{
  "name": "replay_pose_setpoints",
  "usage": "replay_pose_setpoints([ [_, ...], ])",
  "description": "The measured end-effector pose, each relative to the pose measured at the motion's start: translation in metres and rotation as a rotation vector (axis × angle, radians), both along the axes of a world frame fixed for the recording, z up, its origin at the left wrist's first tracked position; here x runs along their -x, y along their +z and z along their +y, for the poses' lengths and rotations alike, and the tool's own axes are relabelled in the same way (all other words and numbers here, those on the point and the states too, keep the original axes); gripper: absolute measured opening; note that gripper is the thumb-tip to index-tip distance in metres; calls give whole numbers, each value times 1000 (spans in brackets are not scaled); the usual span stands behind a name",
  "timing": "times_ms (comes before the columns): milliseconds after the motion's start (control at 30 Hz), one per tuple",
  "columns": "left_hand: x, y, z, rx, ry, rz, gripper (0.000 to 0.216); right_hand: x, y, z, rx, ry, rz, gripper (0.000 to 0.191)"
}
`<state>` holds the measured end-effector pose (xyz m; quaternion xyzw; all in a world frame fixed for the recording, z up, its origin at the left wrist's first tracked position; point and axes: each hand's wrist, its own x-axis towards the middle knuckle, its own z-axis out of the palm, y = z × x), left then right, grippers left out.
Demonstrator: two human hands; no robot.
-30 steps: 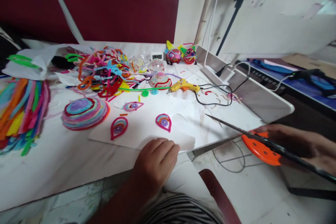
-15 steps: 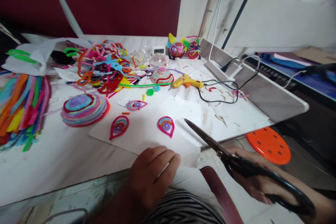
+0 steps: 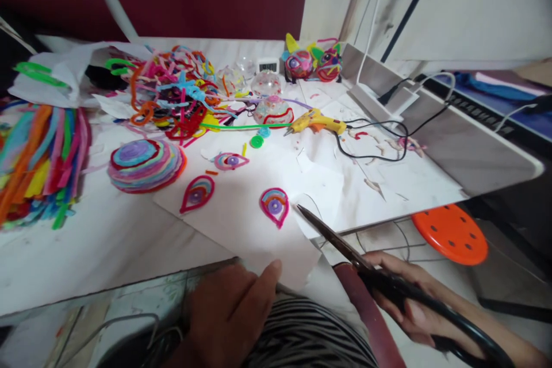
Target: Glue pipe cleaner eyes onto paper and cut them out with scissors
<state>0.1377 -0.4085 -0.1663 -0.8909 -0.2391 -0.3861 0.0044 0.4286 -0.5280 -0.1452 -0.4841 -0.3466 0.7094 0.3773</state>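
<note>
My right hand (image 3: pixel 414 299) grips a pair of large black-handled scissors (image 3: pixel 332 236), its fingers around the handles. The blades look closed, with the tip over the white paper (image 3: pixel 245 224) beside an eye-shaped piece (image 3: pixel 275 207) with a pink pipe-cleaner outline. My left hand (image 3: pixel 235 310) holds the near edge of that paper; the thumb side lies on top and the other fingers are partly hidden. A second pink-outlined eye (image 3: pixel 197 194) lies left on the sheet. Behind it is a smaller eye piece (image 3: pixel 232 161) with paper around it.
A yellow glue gun (image 3: pixel 317 122) with a black cord lies behind the paper. Left are a striped pipe-cleaner dome (image 3: pixel 146 165), a bundle of pipe cleaners (image 3: pixel 43 161) and a tangled pile (image 3: pixel 172 92). An orange stool (image 3: pixel 451 234) stands right, beyond the table edge.
The left hand has shifted left and down along the paper's near edge. The scissors tip has moved slightly left and down, closer to the right eye piece. The view has shifted slightly.
</note>
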Motion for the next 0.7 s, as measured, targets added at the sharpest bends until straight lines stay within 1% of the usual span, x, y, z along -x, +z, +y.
replay_pose_setpoints([
  [100, -3, -9, -11, 127, 16, -105, 18, -1, 6, 1, -38, 33, -53, 59],
  [167, -3, -17, -21, 304, 56, -182, 16, 0, 8, 2, -54, 30, -68, 58],
  [200, -4, -19, -26, 439, 76, -208, 14, 2, 7, 2, -52, 12, -90, 58],
  [267, -4, -22, -34, 780, 67, -230, 5, 5, 1, 1, -25, -52, -132, 53],
  [300, -6, -21, -36, 970, 49, -235, 9, 5, -5, 0, -11, -96, -143, 51],
  [333, -7, -20, -35, 1156, 31, -246, 20, 5, -12, -2, 6, -136, -118, 50],
  [367, -10, -18, -34, 1325, 17, -270, 33, 5, -20, -4, 4, -120, -91, 52],
  [433, -17, -14, -28, 1587, -1, -356, 51, 1, -34, -11, -60, -87, -74, 65],
  [467, -21, -12, -25, 1675, 7, -403, 56, -2, -39, -14, -95, -39, -91, 73],
  [533, -29, -10, -21, 1779, 39, -471, 60, -7, -42, -20, -154, 28, -130, 82],
  [600, -37, -10, -19, 1831, 58, -505, 59, -10, -35, -23, -154, 66, -166, 82],
  [700, -45, -8, -20, 1868, 59, -544, 55, -10, -18, -22, -87, 66, -177, 78],
])
